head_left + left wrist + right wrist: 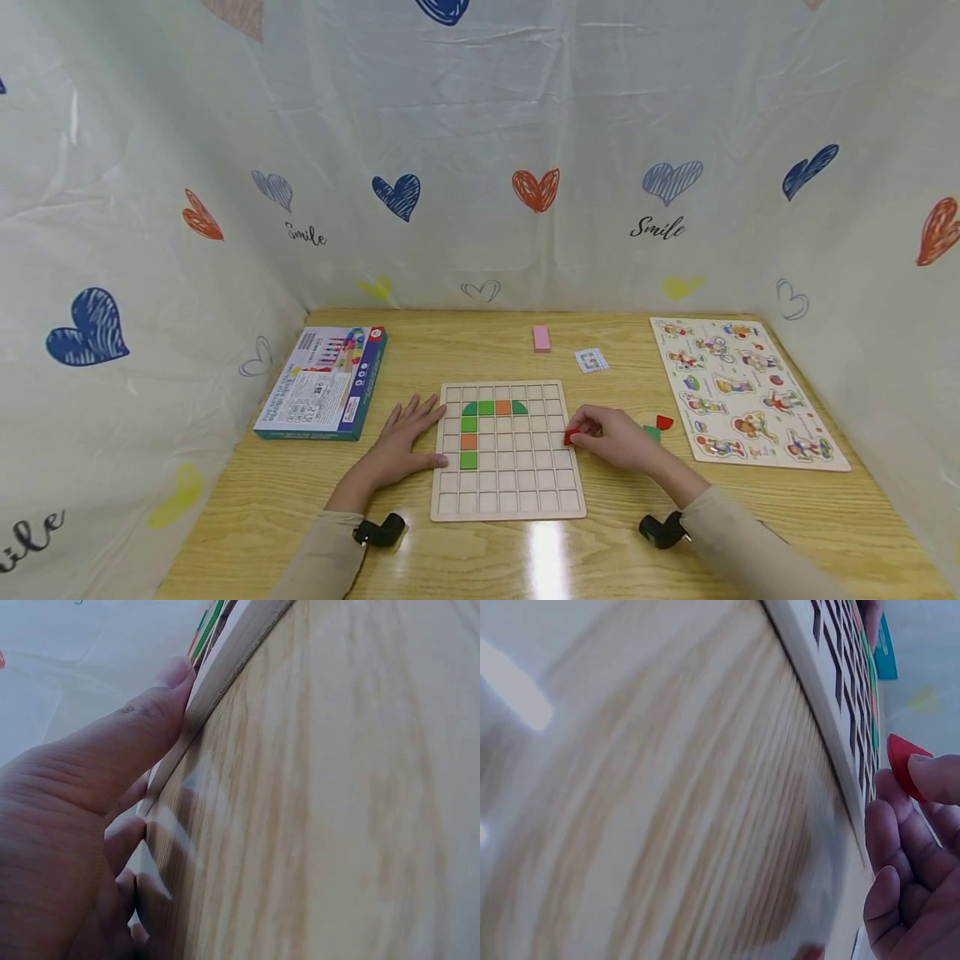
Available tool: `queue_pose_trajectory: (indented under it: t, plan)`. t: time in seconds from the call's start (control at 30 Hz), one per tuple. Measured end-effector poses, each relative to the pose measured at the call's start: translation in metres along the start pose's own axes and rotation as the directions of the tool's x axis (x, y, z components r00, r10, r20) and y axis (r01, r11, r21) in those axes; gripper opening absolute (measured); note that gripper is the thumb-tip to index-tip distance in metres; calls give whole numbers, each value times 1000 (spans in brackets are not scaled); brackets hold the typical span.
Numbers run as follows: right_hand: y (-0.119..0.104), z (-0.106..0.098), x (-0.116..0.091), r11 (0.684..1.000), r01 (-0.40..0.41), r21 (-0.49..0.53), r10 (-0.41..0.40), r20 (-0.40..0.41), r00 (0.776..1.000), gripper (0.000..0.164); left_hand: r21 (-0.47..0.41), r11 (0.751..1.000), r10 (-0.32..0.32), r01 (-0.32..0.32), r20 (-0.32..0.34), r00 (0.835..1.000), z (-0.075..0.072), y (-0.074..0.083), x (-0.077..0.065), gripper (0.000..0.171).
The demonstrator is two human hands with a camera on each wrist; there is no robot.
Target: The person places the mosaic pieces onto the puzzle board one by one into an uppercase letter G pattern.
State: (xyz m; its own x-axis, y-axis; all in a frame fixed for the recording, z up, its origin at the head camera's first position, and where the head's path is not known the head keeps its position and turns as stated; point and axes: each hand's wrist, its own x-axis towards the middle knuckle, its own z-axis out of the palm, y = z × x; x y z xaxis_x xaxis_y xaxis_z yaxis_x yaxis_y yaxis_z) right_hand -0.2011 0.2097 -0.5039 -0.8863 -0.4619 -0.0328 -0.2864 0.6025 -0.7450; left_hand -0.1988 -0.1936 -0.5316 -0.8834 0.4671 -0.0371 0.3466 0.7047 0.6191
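A wooden grid board (pixel 508 503) lies flat on the table. Along its upper left run green squares (pixel 468 460), orange squares (pixel 468 442) and green rounded corner pieces (pixel 519 407), forming an upside-down L. My left hand (pixel 401 446) lies at the board's left side with fingers spread, and its thumb (pixel 161 697) touches the edge. At the right edge, my right hand (pixel 617 437) pinches a red quarter-circle tile (pixel 905 765) between thumb and fingers. Just beyond that hand are another red tile (pixel 664 422) and a partly hidden green tile (pixel 652 432).
A blue-edged box (pixel 318 383) stands at the left of the table. Behind the board lie a pink block (pixel 541 338) and a small pattern card (pixel 592 360). A picture puzzle board (pixel 738 392) takes up the right side. A white curtain (pixel 465 100) surrounds the table.
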Motion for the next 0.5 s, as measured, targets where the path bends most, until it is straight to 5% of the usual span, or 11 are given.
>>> queue_pose_trajectory:
  t: [0.5]
  plan:
    - [-41, 57, 25, 992, 120, 48, -124, 93, 988, 10, 4, 1000, 4, -4, -3, 1000, -1, 0, -1, 89]
